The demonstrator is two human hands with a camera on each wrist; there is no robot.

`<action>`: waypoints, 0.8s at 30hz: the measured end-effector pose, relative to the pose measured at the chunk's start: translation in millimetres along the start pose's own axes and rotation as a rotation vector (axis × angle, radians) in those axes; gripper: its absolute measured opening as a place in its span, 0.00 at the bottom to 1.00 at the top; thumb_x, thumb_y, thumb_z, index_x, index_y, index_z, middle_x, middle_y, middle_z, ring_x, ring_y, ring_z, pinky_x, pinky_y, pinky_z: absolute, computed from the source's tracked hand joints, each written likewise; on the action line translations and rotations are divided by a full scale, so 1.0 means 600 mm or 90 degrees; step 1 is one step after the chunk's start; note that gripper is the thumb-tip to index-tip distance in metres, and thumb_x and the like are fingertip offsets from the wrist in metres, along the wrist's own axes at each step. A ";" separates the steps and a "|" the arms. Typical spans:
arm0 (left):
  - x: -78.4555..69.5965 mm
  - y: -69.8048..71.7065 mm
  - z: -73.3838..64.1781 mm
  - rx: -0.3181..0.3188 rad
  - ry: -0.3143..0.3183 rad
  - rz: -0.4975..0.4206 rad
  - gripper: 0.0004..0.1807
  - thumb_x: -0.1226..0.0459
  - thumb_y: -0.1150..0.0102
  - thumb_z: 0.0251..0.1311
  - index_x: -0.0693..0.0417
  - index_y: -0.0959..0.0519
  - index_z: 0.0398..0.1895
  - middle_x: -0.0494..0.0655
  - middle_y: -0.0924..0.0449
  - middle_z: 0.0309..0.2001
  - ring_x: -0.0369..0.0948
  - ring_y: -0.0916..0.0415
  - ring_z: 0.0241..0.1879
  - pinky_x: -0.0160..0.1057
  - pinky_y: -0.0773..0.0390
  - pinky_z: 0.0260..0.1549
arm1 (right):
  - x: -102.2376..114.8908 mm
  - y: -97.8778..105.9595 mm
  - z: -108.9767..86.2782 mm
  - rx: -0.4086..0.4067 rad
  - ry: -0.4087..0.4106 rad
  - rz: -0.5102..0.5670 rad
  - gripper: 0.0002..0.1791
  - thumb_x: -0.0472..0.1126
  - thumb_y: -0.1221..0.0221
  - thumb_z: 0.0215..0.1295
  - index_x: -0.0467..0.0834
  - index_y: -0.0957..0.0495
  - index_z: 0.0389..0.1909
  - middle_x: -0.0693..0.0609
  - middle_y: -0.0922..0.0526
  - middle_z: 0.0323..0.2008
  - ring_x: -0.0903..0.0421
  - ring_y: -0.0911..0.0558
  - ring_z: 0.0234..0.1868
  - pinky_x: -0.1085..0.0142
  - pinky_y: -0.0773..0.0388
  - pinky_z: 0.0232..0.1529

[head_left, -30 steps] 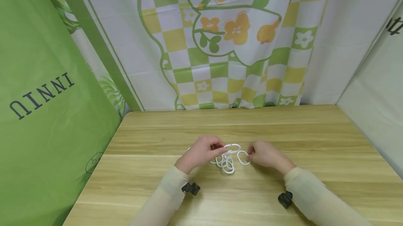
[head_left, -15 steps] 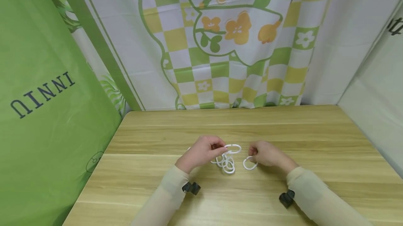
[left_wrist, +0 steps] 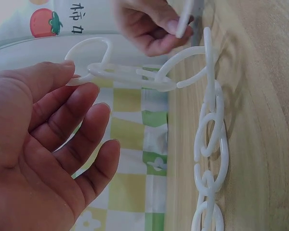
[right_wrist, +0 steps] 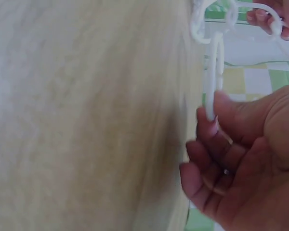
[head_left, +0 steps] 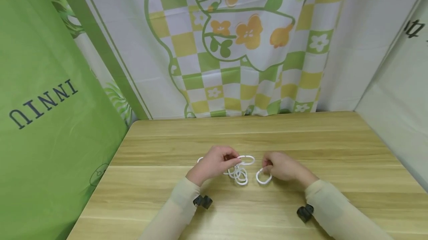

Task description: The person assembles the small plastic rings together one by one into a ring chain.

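Note:
My left hand (head_left: pixel 214 164) pinches an end link (left_wrist: pixel 89 40) of a white plastic chain between thumb and index finger; its other fingers are loosely bent. From that raised link the chain (left_wrist: pixel 223 154) runs down to the table, where several links lie in a small heap in the head view. To its right, my right hand (head_left: pixel 281 166) holds a single white link (head_left: pixel 263 183) between thumb and fingertips. This link stands apart from the chain, a short gap away. Small breaks show in some links in the left wrist view.
Both hands work over the middle of a wood-grain table (head_left: pixel 267 217). A checked, flowered curtain (head_left: pixel 214 61) hangs behind its far edge, with a green cloth (head_left: pixel 50 139) at the left and a pale one (head_left: pixel 398 110) at the right. Part of the chain shows left of the left wrist.
The right hand has shifted slightly right, and its link has turned and dropped lower in the fingers, farther from the chain. The left hand has stayed nearly still, pinching its link.

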State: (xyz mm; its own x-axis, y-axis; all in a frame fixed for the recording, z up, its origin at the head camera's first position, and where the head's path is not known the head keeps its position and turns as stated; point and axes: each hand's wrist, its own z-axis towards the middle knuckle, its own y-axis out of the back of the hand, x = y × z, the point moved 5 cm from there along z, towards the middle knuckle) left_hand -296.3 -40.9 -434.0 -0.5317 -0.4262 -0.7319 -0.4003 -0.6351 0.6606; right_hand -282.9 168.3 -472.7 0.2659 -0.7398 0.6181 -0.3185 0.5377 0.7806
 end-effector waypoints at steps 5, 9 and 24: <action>-0.002 -0.006 0.000 0.002 -0.019 0.025 0.07 0.58 0.38 0.66 0.50 0.15 0.37 0.33 0.22 0.28 0.31 0.28 0.26 0.30 0.25 0.26 | 0.025 0.014 -0.011 0.009 0.081 0.051 0.05 0.35 0.39 0.65 0.46 0.24 0.31 0.55 0.25 0.25 0.60 0.27 0.27 0.66 0.28 0.28; -0.006 -0.012 0.001 0.013 -0.032 0.045 0.07 0.58 0.39 0.67 0.51 0.15 0.38 0.33 0.23 0.29 0.31 0.28 0.28 0.30 0.25 0.28 | 0.051 0.032 -0.017 -0.008 0.132 0.076 0.03 0.36 0.39 0.66 0.46 0.23 0.33 0.57 0.22 0.26 0.61 0.25 0.28 0.66 0.25 0.31; -0.025 -0.024 0.001 0.027 -0.106 0.101 0.07 0.61 0.39 0.67 0.55 0.15 0.38 0.38 0.19 0.33 0.29 0.27 0.31 0.28 0.25 0.33 | 0.078 0.041 -0.017 -0.033 0.144 0.078 0.02 0.36 0.37 0.64 0.44 0.21 0.33 0.59 0.22 0.26 0.61 0.24 0.28 0.66 0.24 0.30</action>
State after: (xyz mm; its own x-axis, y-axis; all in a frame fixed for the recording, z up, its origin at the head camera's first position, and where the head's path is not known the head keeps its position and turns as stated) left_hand -283.0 -25.1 -432.2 -0.7047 -0.4044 -0.5830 -0.3314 -0.5389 0.7744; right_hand -268.7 150.8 -423.6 0.4267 -0.5612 0.7092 -0.3158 0.6424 0.6983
